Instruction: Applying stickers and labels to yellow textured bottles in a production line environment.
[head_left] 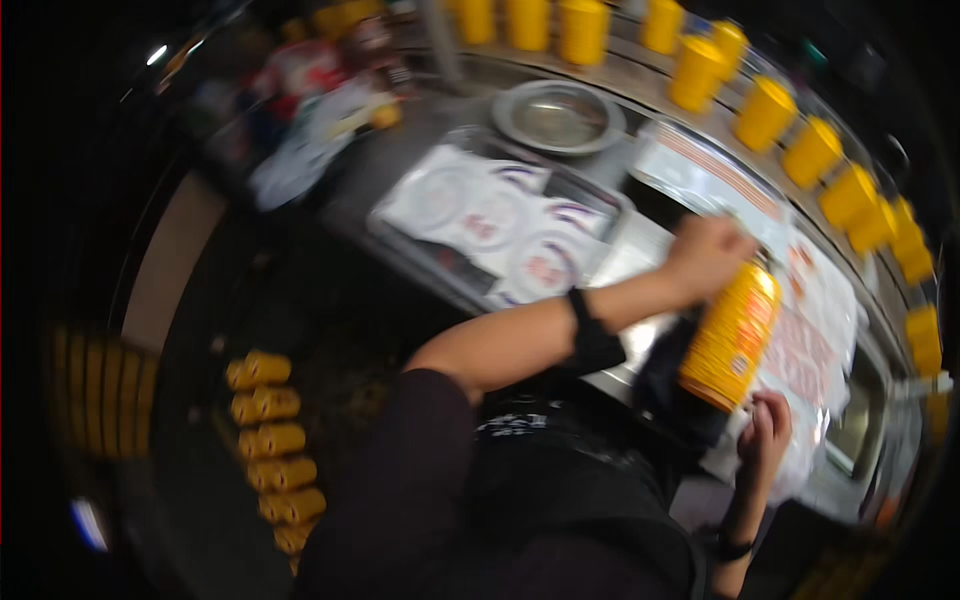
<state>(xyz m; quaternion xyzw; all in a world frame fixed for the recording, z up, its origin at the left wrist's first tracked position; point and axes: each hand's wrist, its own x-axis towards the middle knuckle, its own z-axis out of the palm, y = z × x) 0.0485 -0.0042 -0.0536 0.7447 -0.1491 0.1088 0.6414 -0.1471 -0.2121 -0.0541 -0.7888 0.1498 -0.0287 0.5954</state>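
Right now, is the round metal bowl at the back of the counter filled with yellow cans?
No, the metal bowl looks empty; the yellow cans stand in a row behind it.

A steel counter [640, 250] carried the work, its far edge curving with the lens. A round metal bowl [558, 117] sat near its back. In front of the bowl lay a dark tray [470, 262] covered with white lidded packs [480, 215], laid flat side by side. To the right, printed plastic sheets [800, 330] were spread across the counter. Along the raised ledge [640, 75] behind stood a row of yellow cups [765, 112], upright and close together. On the counter's left end lay blurred bags [310, 130].
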